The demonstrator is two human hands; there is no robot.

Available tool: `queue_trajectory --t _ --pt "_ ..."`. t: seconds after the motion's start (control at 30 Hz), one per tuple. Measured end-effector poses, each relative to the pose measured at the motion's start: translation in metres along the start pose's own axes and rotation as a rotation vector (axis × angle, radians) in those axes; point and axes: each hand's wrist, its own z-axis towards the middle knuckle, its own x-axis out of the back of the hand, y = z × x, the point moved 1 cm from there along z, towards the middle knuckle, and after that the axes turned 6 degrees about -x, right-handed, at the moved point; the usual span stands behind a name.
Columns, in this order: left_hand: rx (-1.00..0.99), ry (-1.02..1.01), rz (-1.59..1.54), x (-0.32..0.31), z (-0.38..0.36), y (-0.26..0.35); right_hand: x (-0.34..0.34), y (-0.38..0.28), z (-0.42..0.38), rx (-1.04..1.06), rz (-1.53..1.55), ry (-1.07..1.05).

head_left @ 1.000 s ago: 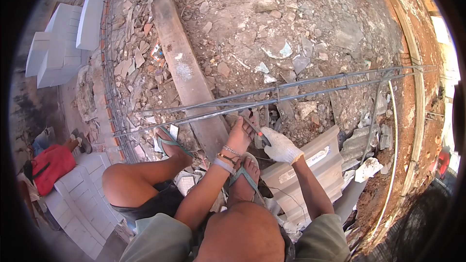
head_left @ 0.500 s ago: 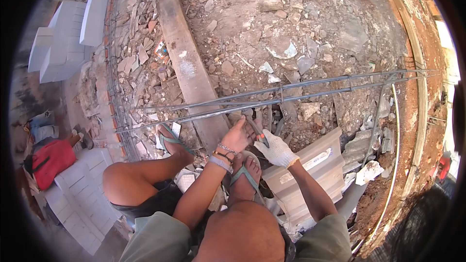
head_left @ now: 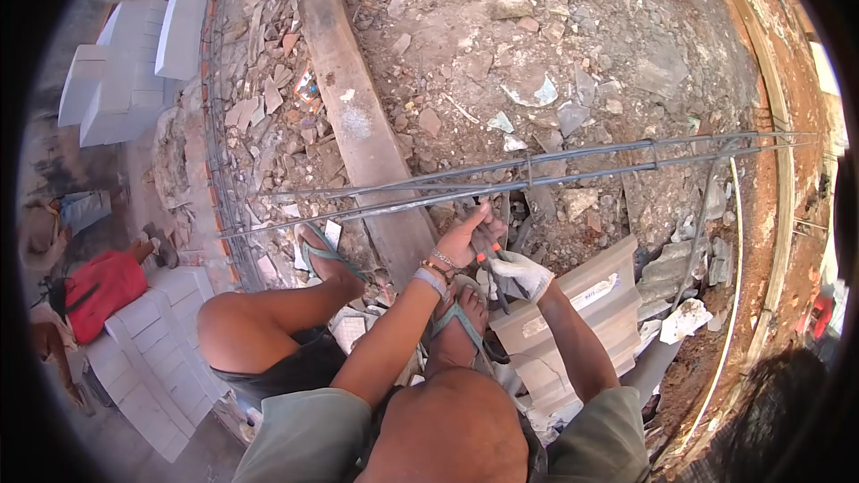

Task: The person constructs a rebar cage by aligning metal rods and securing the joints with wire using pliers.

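My right hand (head_left: 523,275), in a pale knit glove, is closed around a pair of pliers (head_left: 503,297) with dark handles and orange marks. Just left of it, my bare left hand (head_left: 461,241), with bracelets at the wrist, has its thumb raised and fingers curled. Whatever those fingers pinch is too small to make out. Both hands are close together, right below a long bundle of steel reinforcing bars (head_left: 555,181) tied with cross stirrups. The pliers' jaws are hard to see by the left fingers.
A wooden plank (head_left: 358,125) lies across the rubble under the bars. A corrugated sheet (head_left: 573,304) is at my right. Pale blocks (head_left: 134,63) are stacked at left, near another person in red (head_left: 103,295). My sandalled foot (head_left: 461,313) is below my hands.
My right hand has turned and lowered slightly, so the pliers' handles now point down. My left hand has shifted a little right and up, its fingers more curled, nearer the bars.
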Motion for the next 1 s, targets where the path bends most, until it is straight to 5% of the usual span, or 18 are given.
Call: queue_trajectory --t 0.1,0.2,0.43,0.73,1.0 --pt "-0.029 -0.089 -0.417 -0.034 -0.019 0.022 -0.005 0.015 0.006 0.009 0.141 -0.042" --pt "-0.036 0.115 -0.25 -0.019 -0.006 0.014 -0.004 0.025 0.015 0.05 0.187 -0.256" --pt "-0.071 0.093 0.084 -0.013 -0.01 0.015 -0.047 0.001 -0.012 0.104 -0.212 0.029" --pt "-0.09 0.115 0.055 -0.011 -0.008 0.011 -0.029 -0.012 -0.01 0.161 -0.289 0.001" --pt "-0.107 0.097 0.277 -0.01 -0.007 0.018 -0.001 -0.015 0.018 0.263 -0.745 0.12"
